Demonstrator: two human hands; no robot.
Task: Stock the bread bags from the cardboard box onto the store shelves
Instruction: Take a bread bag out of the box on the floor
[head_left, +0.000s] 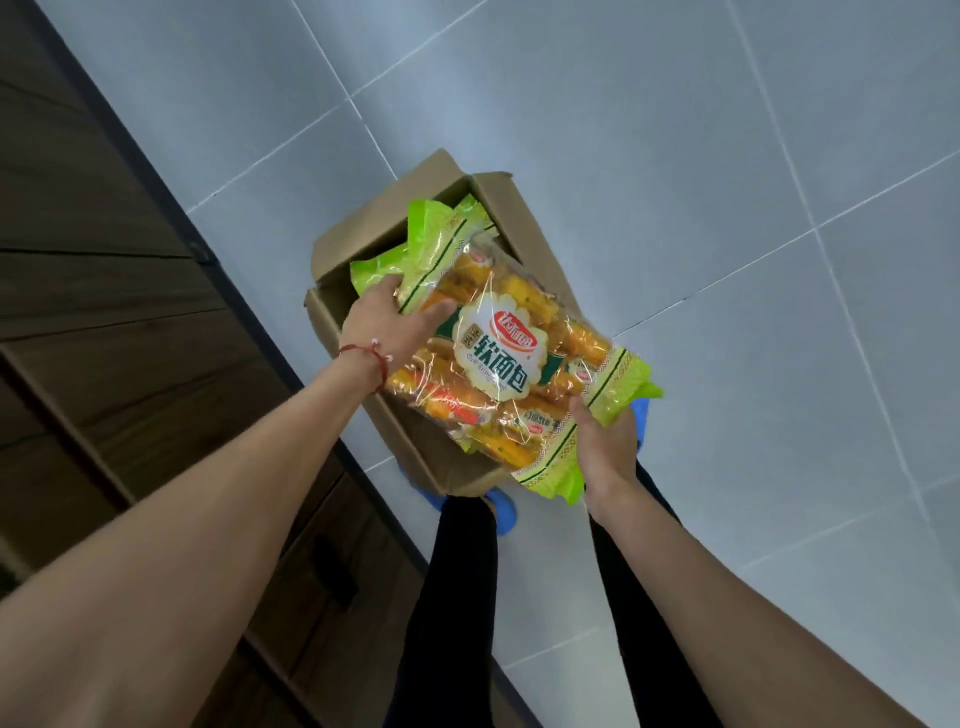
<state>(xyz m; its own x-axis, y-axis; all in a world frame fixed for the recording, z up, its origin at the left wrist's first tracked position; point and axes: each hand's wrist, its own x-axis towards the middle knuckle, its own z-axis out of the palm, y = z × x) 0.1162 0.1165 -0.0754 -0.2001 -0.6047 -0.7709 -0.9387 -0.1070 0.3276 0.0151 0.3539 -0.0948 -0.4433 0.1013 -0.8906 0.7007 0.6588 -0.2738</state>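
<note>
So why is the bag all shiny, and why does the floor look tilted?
Head view: the bag's clear plastic catches the light, so white glare streaks cross it; the camera is tipped and wide-angle, so the floor tiles slant and the arms look stretched near the bottom edge; the whole picture is slightly soft.

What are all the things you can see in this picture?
Held bread bag: one, clear and green, orange rolls inside, above the box.
Other bread bags: at least two, green, in the box.
Cardboard box: one, brown, open, on the floor.
Floor tiles: many, pale grey.
Wooden unit: one, dark brown, left.
Shoes: two, blue, by the box.
Bracelet: one, red, left wrist.
Legs: two, black trousers.
Left hand: grips the bag's far end.
Right hand: grips its near end.
</note>
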